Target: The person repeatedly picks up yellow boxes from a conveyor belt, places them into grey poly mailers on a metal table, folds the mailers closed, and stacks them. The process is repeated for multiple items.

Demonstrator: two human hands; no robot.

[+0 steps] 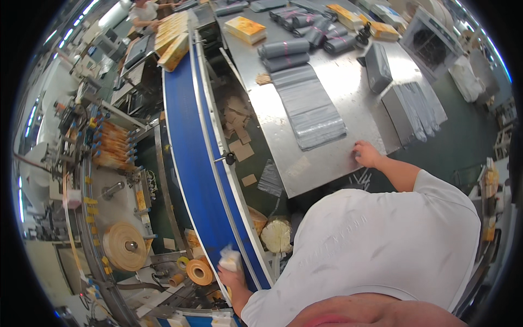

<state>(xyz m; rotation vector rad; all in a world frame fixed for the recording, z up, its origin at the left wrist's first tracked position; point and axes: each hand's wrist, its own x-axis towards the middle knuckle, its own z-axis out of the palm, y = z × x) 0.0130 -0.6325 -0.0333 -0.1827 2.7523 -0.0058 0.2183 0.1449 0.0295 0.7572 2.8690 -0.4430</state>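
Here | steel table (348, 114) under right hand (366, 154) | blue conveyor (188, 136) beside left hand (231, 272)

Your left hand (233, 278) grips a white cloth (230, 260) at the blue conveyor's (190, 141) near end; your right hand (366, 154) rests on the steel table's (348, 98) near edge.

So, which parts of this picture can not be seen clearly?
- Left hand: it grips a pale crumpled thing at the blue conveyor belt; too small to identify.
- Right hand on the steel table: fingers face away, so anything under them is hidden.
- Yellow boxes at the far belt end: bent by the fisheye rim.
- Table's lower part: hidden by the white shirt.
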